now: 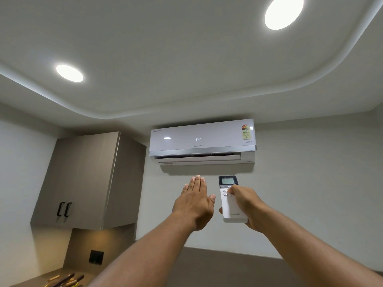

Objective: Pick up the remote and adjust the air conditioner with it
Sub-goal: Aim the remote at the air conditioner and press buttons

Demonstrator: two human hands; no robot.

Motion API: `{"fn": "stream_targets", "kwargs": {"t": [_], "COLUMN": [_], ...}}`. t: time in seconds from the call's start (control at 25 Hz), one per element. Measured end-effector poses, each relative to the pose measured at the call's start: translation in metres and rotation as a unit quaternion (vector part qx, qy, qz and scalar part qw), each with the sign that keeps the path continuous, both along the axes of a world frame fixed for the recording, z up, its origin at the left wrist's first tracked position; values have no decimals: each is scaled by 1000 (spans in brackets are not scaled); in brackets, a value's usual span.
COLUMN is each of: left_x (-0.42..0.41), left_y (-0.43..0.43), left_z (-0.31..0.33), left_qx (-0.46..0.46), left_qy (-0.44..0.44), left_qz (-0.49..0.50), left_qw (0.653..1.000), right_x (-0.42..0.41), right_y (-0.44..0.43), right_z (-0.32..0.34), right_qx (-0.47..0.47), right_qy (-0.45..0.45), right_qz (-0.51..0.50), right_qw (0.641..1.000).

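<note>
A white wall-mounted air conditioner (202, 141) hangs high on the wall ahead, its front panel showing 24° and its lower flap open. My right hand (245, 206) grips a white remote (231, 200) with a dark screen at its top, pointed up at the unit, thumb resting on the buttons. My left hand (195, 200) is raised flat beside the remote, fingers together and stretched toward the flap, holding nothing.
A grey wall cabinet (87, 181) with two black handles hangs at the left. Below it is a lit counter with several wooden utensils (64, 279) and a black wall socket (96, 256). Two round ceiling lights (69, 73) glow overhead.
</note>
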State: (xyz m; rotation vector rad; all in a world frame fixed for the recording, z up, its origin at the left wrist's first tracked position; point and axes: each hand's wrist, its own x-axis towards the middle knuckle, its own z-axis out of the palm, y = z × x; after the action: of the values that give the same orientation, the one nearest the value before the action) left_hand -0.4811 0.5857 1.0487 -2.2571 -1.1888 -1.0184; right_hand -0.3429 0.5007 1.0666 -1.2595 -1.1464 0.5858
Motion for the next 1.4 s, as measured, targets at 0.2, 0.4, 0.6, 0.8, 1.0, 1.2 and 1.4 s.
{"fn": "stream_targets", "kwargs": {"t": [0.2, 0.4, 0.6, 0.8, 1.0, 1.2, 1.4], "left_x": [0, 0, -3, -2, -5, -5, -4], "left_y": [0, 0, 3, 3, 3, 2, 1], "left_z": [-2, -2, -1, -3, -3, -3, -1], "left_qx": [-2, -14, -12, -14, -15, -15, -12], "left_qy": [-2, -4, 0, 6, 9, 11, 12], "left_qz": [3, -3, -5, -4, -3, -2, -5], "left_qw": [1000, 1000, 1000, 1000, 1000, 1000, 1000], "right_x": [-2, -2, -4, -6, -5, -5, -7], "right_y": [4, 5, 8, 14, 14, 13, 11], "right_z": [1, 1, 0, -5, -6, -7, -5], "right_qx": [3, 5, 3, -4, -6, -6, -4], "right_qy": [-8, 5, 17, 14, 15, 15, 16], "right_qz": [-3, 0, 8, 4, -2, -7, -9], "right_qw": [1000, 1000, 1000, 1000, 1000, 1000, 1000]}}
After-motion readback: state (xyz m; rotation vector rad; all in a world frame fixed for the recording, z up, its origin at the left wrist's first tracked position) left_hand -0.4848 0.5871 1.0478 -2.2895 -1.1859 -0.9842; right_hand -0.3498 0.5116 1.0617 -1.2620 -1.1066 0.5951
